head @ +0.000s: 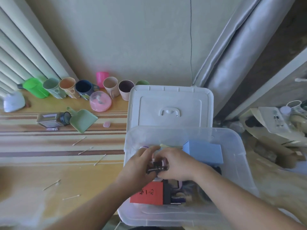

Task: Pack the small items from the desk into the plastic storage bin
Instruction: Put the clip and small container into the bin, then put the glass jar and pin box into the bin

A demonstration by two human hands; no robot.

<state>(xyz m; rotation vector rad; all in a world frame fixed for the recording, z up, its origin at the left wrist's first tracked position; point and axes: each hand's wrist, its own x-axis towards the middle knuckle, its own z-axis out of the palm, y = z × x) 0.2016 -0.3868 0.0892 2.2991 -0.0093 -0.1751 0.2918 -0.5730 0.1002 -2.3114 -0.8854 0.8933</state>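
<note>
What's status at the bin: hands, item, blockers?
Both hands, left and right, grip small black item over open storage bin. Cotton swabs remain on desk. No blockers.

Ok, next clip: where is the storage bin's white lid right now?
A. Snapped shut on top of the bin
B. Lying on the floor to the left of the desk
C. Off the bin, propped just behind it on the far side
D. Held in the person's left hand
C: the white lid sits behind the open clear bin, while both hands work over the bin's inside.
</note>
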